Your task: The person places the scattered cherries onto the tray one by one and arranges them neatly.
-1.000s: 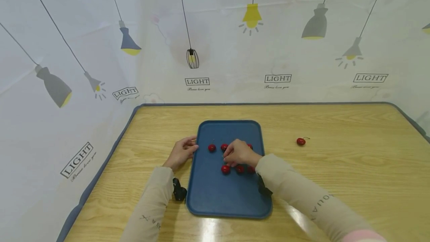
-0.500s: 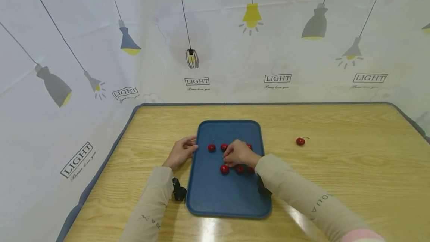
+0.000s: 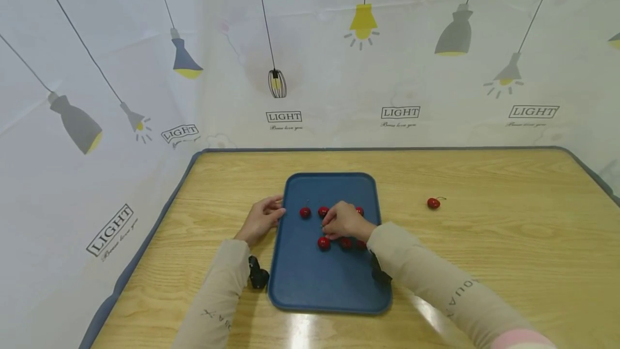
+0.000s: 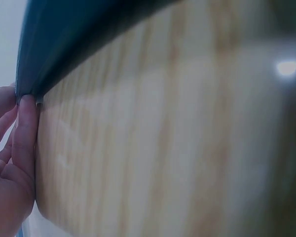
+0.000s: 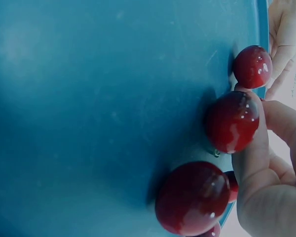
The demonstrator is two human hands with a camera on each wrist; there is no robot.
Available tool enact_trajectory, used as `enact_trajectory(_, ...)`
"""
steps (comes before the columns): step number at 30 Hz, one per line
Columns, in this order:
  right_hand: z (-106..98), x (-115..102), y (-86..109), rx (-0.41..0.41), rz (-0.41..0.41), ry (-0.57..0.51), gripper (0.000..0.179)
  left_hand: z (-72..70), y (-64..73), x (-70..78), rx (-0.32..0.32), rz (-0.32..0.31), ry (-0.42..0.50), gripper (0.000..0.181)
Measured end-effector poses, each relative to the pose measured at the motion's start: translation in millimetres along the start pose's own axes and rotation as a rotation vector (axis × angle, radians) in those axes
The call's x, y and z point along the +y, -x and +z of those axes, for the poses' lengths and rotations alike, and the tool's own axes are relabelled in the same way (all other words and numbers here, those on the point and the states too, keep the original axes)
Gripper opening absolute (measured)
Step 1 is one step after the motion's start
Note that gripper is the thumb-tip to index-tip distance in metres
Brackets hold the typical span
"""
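Note:
In the head view my right hand is over the blue tray, thumb and fingers pinched together at the top of the leftmost front-row cherry. A bit of its stem shows by the fingertips. In the right wrist view that cherry sits against a fingertip, beyond a nearer cherry that covers part of the hand. My left hand rests at the tray's left edge, thumb and fingertips touching the rim. The left wrist view shows this thumb right at the tray's edge.
Two more cherries, one a dark red cherry, continue the front row. Behind stand a left cherry, a middle cherry and one partly hidden by the right hand. A loose cherry lies on the wooden table, right of the tray.
The cherry at my right fingertips has shifted very slightly left since the earliest frame. Both hands and the tray stay almost still.

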State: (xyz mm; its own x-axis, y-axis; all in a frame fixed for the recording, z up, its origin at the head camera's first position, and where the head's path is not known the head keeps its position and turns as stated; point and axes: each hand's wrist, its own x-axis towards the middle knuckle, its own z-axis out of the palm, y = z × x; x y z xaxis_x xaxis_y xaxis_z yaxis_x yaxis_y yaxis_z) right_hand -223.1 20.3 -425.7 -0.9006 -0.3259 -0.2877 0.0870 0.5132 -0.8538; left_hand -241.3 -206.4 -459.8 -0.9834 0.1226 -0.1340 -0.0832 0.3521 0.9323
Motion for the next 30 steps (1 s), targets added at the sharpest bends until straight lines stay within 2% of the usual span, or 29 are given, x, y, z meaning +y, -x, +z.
enact_trajectory(25, -6.4, -1.8, 7.3, -0.016, -0.029, 0.039, 0.007, 1.6, 0.3, 0.6, 0.011, -0.016, 0.002, 0.042)
enact_trajectory(30, -16.3, -4.0, 16.0, -0.023, -0.083, 0.084, 0.008, 1.4, 1.6, 2.0, 0.015, -0.016, -0.002, 0.042)
